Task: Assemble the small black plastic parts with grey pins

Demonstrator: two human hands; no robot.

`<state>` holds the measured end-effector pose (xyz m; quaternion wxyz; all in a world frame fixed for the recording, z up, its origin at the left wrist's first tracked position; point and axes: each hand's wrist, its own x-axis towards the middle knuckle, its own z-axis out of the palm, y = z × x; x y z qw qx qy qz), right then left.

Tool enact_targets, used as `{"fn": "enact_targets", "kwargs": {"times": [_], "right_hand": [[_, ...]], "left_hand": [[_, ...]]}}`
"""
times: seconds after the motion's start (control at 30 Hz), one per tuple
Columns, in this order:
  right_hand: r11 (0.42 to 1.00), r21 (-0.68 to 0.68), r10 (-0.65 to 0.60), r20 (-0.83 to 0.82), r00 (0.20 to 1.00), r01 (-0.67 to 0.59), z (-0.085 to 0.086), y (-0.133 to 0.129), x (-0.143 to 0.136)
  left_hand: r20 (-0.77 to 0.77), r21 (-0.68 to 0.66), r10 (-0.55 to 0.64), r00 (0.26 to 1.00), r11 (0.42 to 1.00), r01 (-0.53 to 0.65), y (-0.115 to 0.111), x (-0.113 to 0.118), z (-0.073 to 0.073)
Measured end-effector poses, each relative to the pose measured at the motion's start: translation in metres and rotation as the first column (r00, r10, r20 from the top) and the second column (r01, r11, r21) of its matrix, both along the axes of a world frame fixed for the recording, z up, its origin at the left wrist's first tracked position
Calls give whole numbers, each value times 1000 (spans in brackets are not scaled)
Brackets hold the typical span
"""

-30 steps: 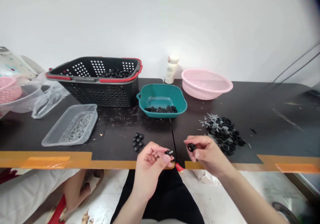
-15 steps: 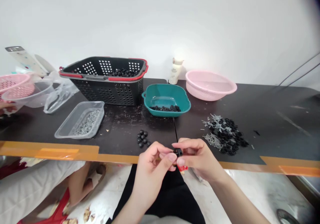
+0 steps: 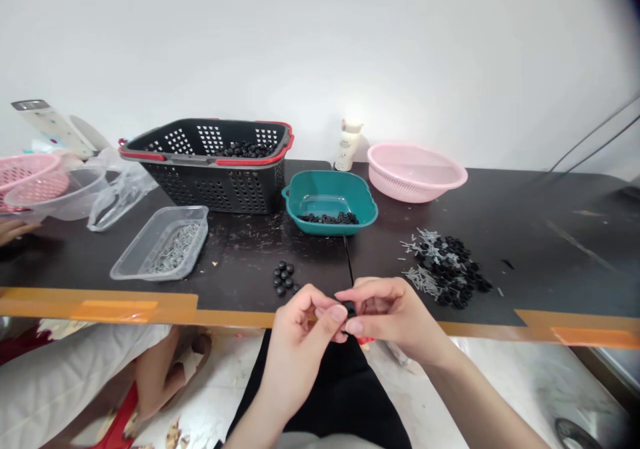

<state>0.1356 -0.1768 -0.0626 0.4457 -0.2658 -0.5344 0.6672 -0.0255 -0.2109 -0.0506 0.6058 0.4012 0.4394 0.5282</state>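
Between my two hands, just over the table's front edge, is a small black round part (image 3: 350, 309), mostly hidden by fingertips. My left hand (image 3: 307, 332) pinches it from the left with thumb and fingers. From the right, my right hand (image 3: 387, 312) grips the same part between thumb and forefinger. Several black round caps (image 3: 284, 278) lie on the table beyond my left hand. To the right sits a loose pile of black ring-like parts (image 3: 457, 272) mixed with grey pins (image 3: 423, 280).
Behind my hands stands a teal basin (image 3: 333, 231) with black parts inside. Left of it are a dark basket (image 3: 225, 189) with red handles and a clear tray (image 3: 125, 262) of grey pins. A pink basket (image 3: 417, 189), a white bottle (image 3: 347, 145) and a person's hand (image 3: 15, 229) also show.
Both hands have closed in slightly around the black part, which shows less now. The view has shifted a little. At far left the other person's hand has moved.
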Motion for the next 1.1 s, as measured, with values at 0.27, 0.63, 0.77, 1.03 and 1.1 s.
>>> {"fn": "enact_targets", "kwargs": {"times": [0.27,0.63,0.77,1.03,1.1], "right_hand": [[1000,3,-18,6,1000,18,9,-4,-3],[990,18,-137,17,990,137,5,-22,-16],[993,-22,-118,34,992,118,3,-25,-15],[980,-113,-173,-54,984,166,-3,-24,-14],[979,-131,-165,-78,983,154,-4,-24,-14]], "left_hand": [[61,51,-27,998,998,24,3,-1,-8],[229,334,220,948,897,-289,6,10,-30],[306,303,241,921,893,-334,0,13,-31],[150,347,302,941,875,-336,-2,12,-18],[90,391,279,956,873,-292,-4,8,-14]]}}
